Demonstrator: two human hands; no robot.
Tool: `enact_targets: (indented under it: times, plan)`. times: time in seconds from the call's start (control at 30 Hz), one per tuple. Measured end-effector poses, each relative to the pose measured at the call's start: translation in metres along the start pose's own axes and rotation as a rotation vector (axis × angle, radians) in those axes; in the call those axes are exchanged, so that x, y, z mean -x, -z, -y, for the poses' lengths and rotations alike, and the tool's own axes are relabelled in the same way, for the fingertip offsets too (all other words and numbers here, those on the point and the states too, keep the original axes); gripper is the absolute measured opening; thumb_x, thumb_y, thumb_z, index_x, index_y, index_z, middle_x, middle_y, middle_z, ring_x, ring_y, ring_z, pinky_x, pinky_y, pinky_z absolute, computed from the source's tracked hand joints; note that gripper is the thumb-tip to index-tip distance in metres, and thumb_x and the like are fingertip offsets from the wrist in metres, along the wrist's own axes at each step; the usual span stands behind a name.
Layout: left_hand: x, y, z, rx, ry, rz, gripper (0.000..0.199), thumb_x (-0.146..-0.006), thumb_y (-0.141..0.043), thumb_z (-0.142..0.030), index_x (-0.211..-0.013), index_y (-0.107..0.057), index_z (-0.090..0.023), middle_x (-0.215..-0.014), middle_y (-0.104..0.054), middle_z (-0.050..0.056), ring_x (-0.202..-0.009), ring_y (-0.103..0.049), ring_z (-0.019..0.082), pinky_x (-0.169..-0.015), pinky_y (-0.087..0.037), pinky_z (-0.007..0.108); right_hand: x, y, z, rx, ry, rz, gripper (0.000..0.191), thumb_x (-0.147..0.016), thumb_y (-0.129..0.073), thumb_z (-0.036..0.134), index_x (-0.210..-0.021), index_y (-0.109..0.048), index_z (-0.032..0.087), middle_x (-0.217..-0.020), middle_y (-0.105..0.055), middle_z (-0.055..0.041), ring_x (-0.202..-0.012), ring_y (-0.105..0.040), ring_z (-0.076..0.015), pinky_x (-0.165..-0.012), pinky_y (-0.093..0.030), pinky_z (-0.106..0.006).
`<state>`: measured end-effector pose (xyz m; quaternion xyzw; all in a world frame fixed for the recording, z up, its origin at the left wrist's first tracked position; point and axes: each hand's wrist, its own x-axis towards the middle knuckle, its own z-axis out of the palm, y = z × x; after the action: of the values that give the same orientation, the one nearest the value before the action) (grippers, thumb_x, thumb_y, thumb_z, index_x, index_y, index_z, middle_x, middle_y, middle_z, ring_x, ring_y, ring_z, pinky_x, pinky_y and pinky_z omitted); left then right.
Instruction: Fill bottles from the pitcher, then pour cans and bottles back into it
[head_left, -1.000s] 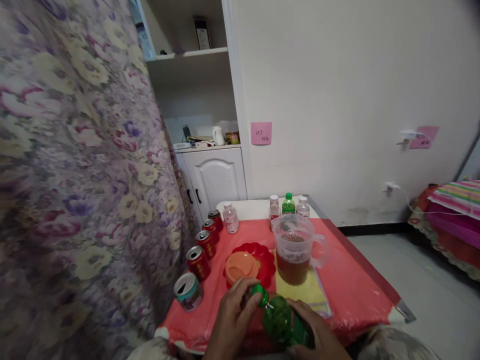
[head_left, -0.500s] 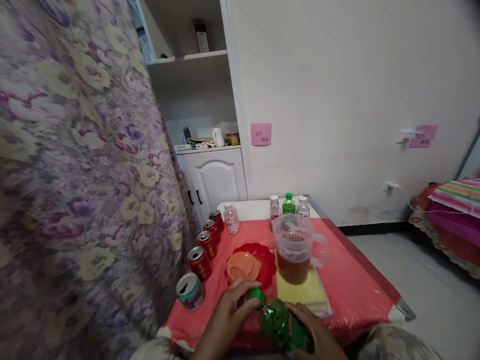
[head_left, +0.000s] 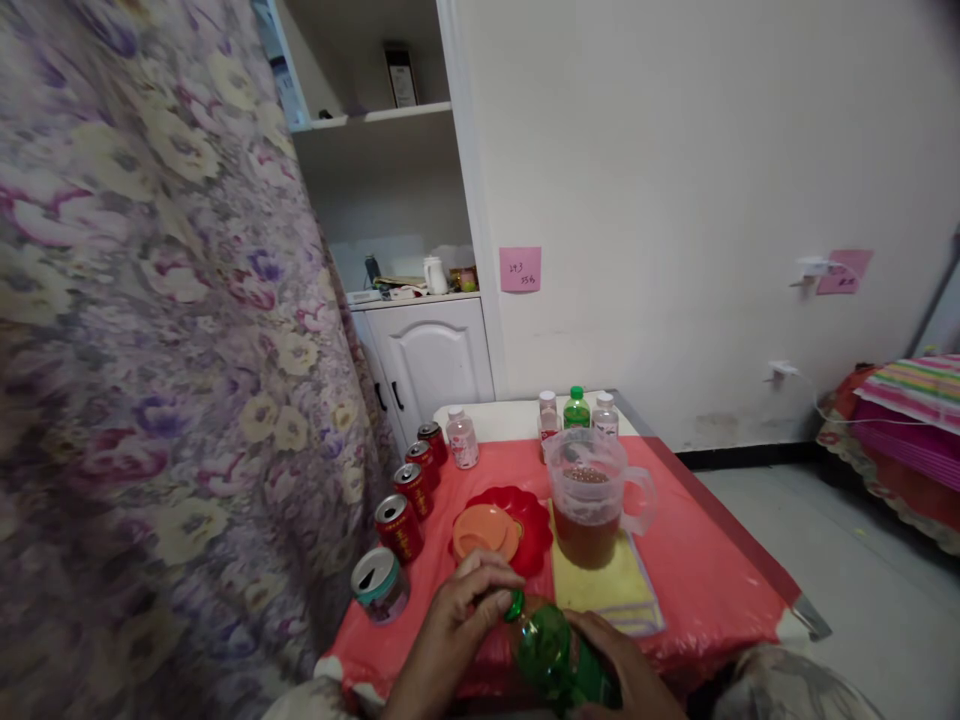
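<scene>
A green plastic bottle (head_left: 551, 645) lies tilted over the table's near edge, its neck toward the left. My right hand (head_left: 622, 660) is wrapped round the bottle's body. With thumb and fingers, my left hand (head_left: 472, 605) grips the green bottle cap (head_left: 514, 605) at the neck; whether the cap is loose I cannot tell. Just beyond my left hand is a red scalloped plate (head_left: 536, 520) with an orange lid (head_left: 484, 533) on it. A clear plastic pitcher (head_left: 589, 510), partly filled with brown liquid, stands on a folded yellow cloth (head_left: 600, 600).
Several drink cans (head_left: 397, 525) line the left side of the red-covered table (head_left: 697, 560). A clear white-capped bottle (head_left: 462, 440) stands behind them. More bottles, one a green-capped bottle (head_left: 577, 408), stand behind the pitcher. A flowered curtain (head_left: 187, 400) hangs at the left.
My left hand has turned slightly around the cap, its fingers now higher over it. The bottle has shifted a little left. The things on the table stay put.
</scene>
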<state>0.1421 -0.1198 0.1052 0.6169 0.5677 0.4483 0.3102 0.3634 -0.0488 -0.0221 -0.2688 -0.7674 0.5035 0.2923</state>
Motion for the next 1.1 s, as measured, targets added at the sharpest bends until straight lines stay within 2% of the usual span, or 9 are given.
enact_targets:
  times: [0.1, 0.27, 0.4, 0.5, 0.6, 0.7, 0.87, 1.0, 1.1]
  plan:
    - [0.0, -0.001, -0.001, -0.044, 0.002, -0.027, 0.023, -0.085, -0.059, -0.037, -0.09, -0.075, -0.022, -0.091, -0.068, 0.007, -0.093, -0.063, 0.024, -0.086, -0.046, 0.035, 0.0, -0.001, 0.002, -0.01, -0.006, 0.01, 0.081, -0.062, -0.076, 0.059, -0.133, -0.059, 0.024, -0.135, -0.061, -0.0122, -0.127, -0.05, -0.039, -0.11, -0.036, -0.05]
    - [0.003, 0.002, -0.004, -0.052, -0.019, 0.022, 0.027, -0.088, -0.056, -0.034, -0.107, -0.073, -0.026, -0.117, -0.07, 0.009, -0.115, -0.06, 0.026, -0.102, -0.041, 0.038, 0.0, -0.001, 0.007, -0.022, -0.017, 0.0, 0.078, -0.063, -0.076, 0.053, -0.133, -0.059, 0.022, -0.134, -0.062, -0.0128, -0.126, -0.051, -0.0384, -0.108, -0.038, -0.049]
    - [0.004, 0.0, -0.001, -0.05, 0.021, -0.062, 0.029, -0.086, -0.059, -0.036, -0.11, -0.072, -0.027, -0.129, -0.066, 0.009, -0.126, -0.054, 0.027, -0.108, -0.038, 0.039, 0.0, -0.002, 0.007, -0.026, -0.03, -0.019, 0.075, -0.064, -0.076, 0.049, -0.133, -0.059, 0.023, -0.135, -0.061, -0.0125, -0.128, -0.05, -0.0384, -0.108, -0.037, -0.049]
    - [0.001, -0.004, 0.003, -0.074, 0.056, -0.179, 0.029, -0.083, -0.063, -0.038, -0.105, -0.073, -0.023, -0.108, -0.073, 0.009, -0.103, -0.065, 0.026, -0.091, -0.049, 0.037, 0.0, -0.003, 0.002, -0.014, -0.05, -0.024, 0.077, -0.063, -0.077, 0.049, -0.133, -0.059, 0.023, -0.137, -0.059, -0.0131, -0.13, -0.047, -0.0397, -0.11, -0.035, -0.052]
    - [-0.002, -0.006, 0.007, -0.095, 0.075, -0.232, 0.024, -0.076, -0.068, -0.036, -0.092, -0.075, -0.02, -0.082, -0.071, 0.005, -0.078, -0.065, 0.021, -0.072, -0.05, 0.031, 0.001, -0.003, -0.002, 0.005, -0.07, -0.02, 0.078, -0.063, -0.077, 0.049, -0.134, -0.058, 0.023, -0.14, -0.057, -0.0136, -0.133, -0.045, -0.0402, -0.112, -0.032, -0.053]
    - [-0.001, -0.005, 0.008, -0.045, 0.07, -0.207, 0.021, -0.074, -0.069, -0.032, -0.09, -0.075, -0.02, -0.083, -0.072, 0.005, -0.08, -0.065, 0.021, -0.075, -0.05, 0.031, 0.001, -0.002, -0.001, -0.007, -0.043, -0.005, 0.078, -0.064, -0.076, 0.05, -0.135, -0.057, 0.024, -0.138, -0.059, -0.0124, -0.131, -0.047, -0.0394, -0.11, -0.034, -0.052]
    - [0.0, -0.003, 0.006, 0.055, 0.087, -0.156, 0.027, -0.078, -0.065, -0.035, -0.099, -0.074, -0.02, -0.108, -0.073, 0.01, -0.106, -0.064, 0.026, -0.092, -0.048, 0.036, -0.002, -0.002, 0.004, -0.027, -0.002, 0.001, 0.077, -0.065, -0.075, 0.05, -0.135, -0.057, 0.023, -0.134, -0.061, -0.0129, -0.126, -0.051, -0.0379, -0.108, -0.037, -0.049]
    - [-0.002, -0.006, 0.006, -0.022, 0.142, -0.224, 0.029, -0.074, -0.069, -0.037, -0.095, -0.073, -0.017, -0.088, -0.072, 0.007, -0.084, -0.065, 0.024, -0.077, -0.05, 0.034, -0.003, -0.003, 0.003, -0.027, -0.005, 0.011, 0.08, -0.064, -0.075, 0.049, -0.136, -0.056, 0.021, -0.136, -0.06, -0.0142, -0.128, -0.05, -0.0379, -0.109, -0.036, -0.05]
    - [-0.002, -0.006, 0.008, 0.004, 0.153, -0.203, 0.026, -0.072, -0.069, -0.034, -0.092, -0.073, -0.018, -0.082, -0.071, 0.005, -0.079, -0.064, 0.022, -0.075, -0.049, 0.033, -0.003, -0.003, 0.004, -0.022, -0.01, 0.026, 0.079, -0.064, -0.074, 0.045, -0.136, -0.055, 0.02, -0.136, -0.06, -0.0144, -0.127, -0.051, -0.037, -0.109, -0.036, -0.05]
